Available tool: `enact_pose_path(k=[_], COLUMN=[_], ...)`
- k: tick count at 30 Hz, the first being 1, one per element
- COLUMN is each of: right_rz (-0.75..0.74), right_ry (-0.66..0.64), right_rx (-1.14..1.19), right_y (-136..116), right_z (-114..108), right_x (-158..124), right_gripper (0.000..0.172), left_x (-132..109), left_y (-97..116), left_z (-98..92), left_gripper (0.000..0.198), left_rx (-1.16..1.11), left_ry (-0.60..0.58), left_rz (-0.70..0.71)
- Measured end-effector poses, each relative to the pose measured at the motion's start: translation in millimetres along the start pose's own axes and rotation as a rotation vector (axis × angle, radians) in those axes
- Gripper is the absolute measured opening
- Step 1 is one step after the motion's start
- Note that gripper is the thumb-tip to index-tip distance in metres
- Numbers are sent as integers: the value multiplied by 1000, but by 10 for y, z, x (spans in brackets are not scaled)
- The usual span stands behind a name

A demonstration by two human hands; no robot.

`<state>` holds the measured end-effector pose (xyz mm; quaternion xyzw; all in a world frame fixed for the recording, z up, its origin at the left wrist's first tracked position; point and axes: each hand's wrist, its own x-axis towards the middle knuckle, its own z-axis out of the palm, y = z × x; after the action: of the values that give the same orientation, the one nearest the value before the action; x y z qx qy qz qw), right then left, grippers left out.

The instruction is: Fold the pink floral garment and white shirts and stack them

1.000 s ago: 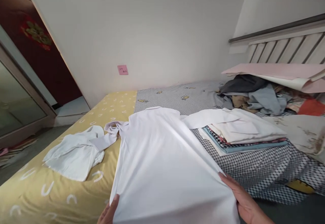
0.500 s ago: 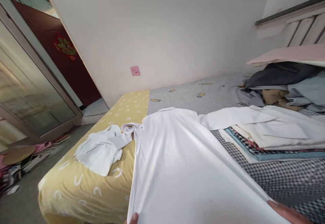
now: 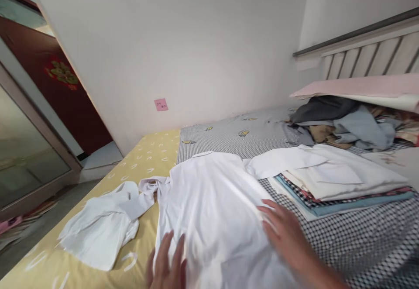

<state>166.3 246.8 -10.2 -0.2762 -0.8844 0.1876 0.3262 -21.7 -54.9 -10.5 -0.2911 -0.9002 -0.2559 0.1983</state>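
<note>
The white shirt point(image 3: 216, 206) lies at six o'clock of the view, across the yellow sheet point(image 3: 144, 241) and the checked sheet point(image 3: 347, 236), its collar point(image 3: 203, 154) towards twelve. The left hand point(image 3: 167, 263) at seven o'clock and the right hand point(image 3: 284, 232) between four and five are both opened, fingers apart, though from the blur I cannot surely tell how firmly they touch. A folded pile point(image 3: 337, 188) rests between three and four.

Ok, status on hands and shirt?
Left hand and right hand open at the shirt. Shirt spread out, creased. One sleeve reaching the folded clothes.
</note>
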Motion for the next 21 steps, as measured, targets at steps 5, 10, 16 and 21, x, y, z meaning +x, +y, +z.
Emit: enact_pose_path(k=[5, 10, 16, 21], right_rz=[-83, -80, 59, 192], right_ry=[-476, -566, -378, -274], right_rx=[-58, -120, -316, -258], right_y=[-589, -219, 331, 376], right_z=[619, 823, 930, 963], right_x=[399, 743, 1249, 1558], right_gripper=[58, 60, 56, 48], left_x=[701, 797, 812, 804], left_y=[419, 35, -56, 60], left_z=[642, 1154, 1213, 1232], left_gripper=[52, 60, 63, 59], left_rx=[-34, 15, 23, 219], left_ry=[-229, -241, -255, -204], left_rz=[140, -20, -45, -54])
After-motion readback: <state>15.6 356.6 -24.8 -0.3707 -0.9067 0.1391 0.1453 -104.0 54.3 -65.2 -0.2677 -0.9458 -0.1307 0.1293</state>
